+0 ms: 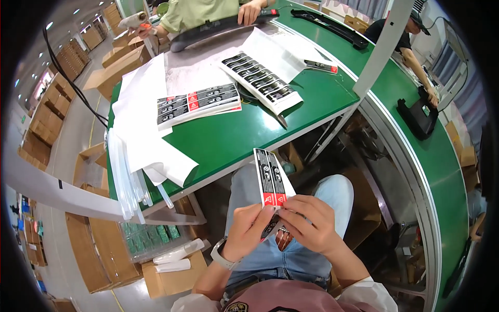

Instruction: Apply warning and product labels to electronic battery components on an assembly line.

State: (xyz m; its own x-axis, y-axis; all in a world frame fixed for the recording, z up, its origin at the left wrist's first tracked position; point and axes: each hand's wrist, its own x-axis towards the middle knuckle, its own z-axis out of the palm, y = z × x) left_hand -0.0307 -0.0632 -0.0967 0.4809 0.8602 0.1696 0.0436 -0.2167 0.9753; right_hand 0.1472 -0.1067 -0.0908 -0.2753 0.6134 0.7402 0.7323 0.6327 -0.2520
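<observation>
Above my lap, a sheet of black-and-red stickers (270,177) is held between both hands. My left hand (246,231) is closed on its lower left side, thumb along the red band. My right hand (314,222) pinches the lower right edge, where some white backing shows. Part of the sheet bends down below my fingers, so its lower end is partly hidden. On the green table (228,140) ahead lie a stack of similar stickers (198,105) and a longer sticker sheet (257,78).
White paper (140,114) and translucent rods (125,177) hang over the table's left edge. Across it, a person holds a long black part (223,30) and a pistol-shaped tool (134,22). A white post (384,49) stands right. Cardboard boxes (99,249) sit lower left.
</observation>
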